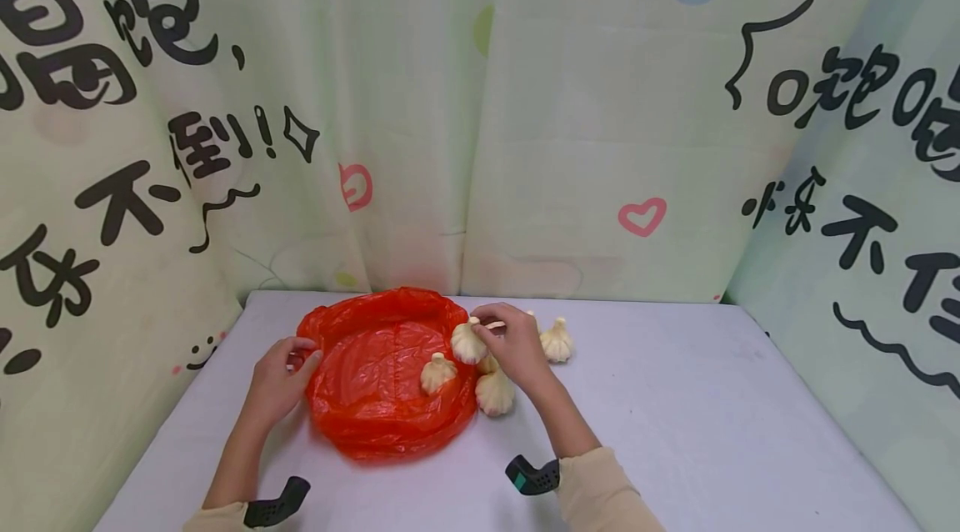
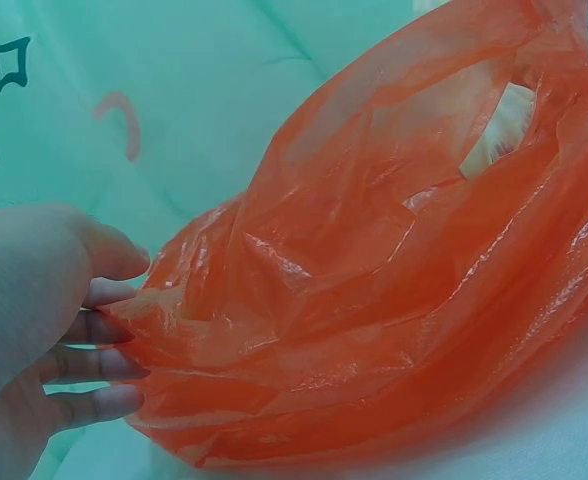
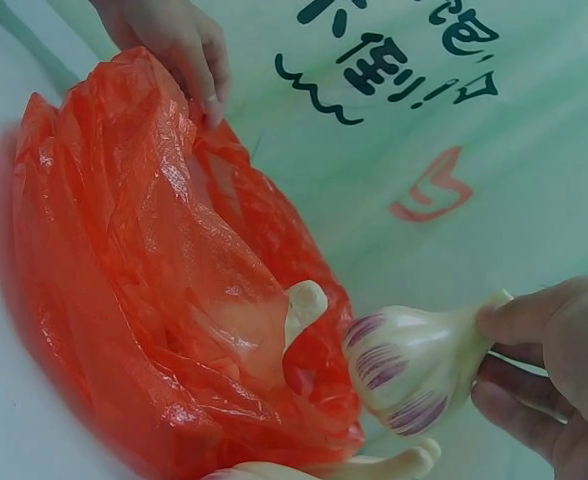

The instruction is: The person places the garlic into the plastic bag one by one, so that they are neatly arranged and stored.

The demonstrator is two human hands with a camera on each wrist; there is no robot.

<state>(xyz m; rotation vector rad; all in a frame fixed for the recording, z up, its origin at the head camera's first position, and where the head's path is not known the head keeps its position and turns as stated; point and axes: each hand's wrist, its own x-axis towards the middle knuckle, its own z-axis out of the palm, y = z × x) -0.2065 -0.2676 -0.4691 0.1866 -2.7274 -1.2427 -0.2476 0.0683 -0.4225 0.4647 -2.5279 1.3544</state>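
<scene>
A red plastic bag [image 1: 382, 439] stands on the table with its mouth spread wide. My left hand [image 1: 276, 386] holds the bag's left rim, fingertips against the plastic in the left wrist view. With my right hand [image 1: 517, 348] I pinch a garlic bulb [image 3: 404, 365] by its stem, above the bag's right edge. That bulb is whitish with purple streaks. Another garlic bulb [image 1: 437, 373] is inside the bag at the right. Just outside the right rim lies a further bulb [image 1: 495, 394], with one more partly hidden behind it.
Beyond my right hand sits a garlic bulb [image 1: 557, 340], and the tip of another shows beside it. The white table [image 1: 712, 432] extends to the right. A printed curtain [image 1: 555, 140] hangs behind and along both sides.
</scene>
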